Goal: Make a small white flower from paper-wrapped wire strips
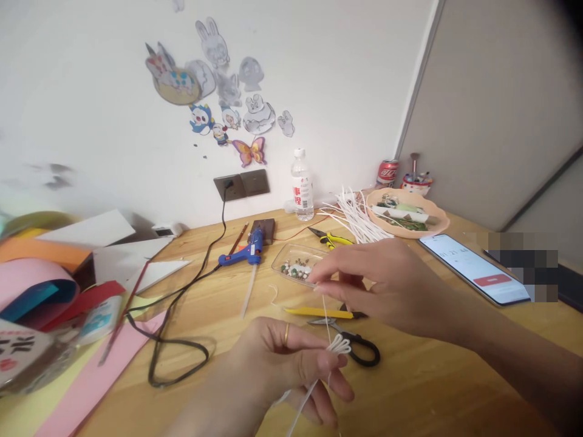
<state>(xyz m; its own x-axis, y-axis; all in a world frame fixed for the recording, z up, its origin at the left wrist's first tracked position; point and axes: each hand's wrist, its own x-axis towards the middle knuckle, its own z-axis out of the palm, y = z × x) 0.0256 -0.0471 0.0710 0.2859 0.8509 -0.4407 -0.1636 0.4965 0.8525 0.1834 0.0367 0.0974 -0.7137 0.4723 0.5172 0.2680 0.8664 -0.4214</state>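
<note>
My left hand pinches a looped white cord between thumb and fingertips; several small loops stick out past the fingers and loose strands hang below. Above it, my right hand is closed at the fingertips on a thin white thread, which runs down taut to the loops. Under my hands lie black-handled scissors and a yellow-handled tool, both partly covered. Just behind the right fingertips sits a clear tray of small beads, its right side hidden.
A blue glue gun with a black cable lies left of the tray. Behind are pliers, white strips, a bottle and a peach basket. A phone lies right; coloured paper covers the left.
</note>
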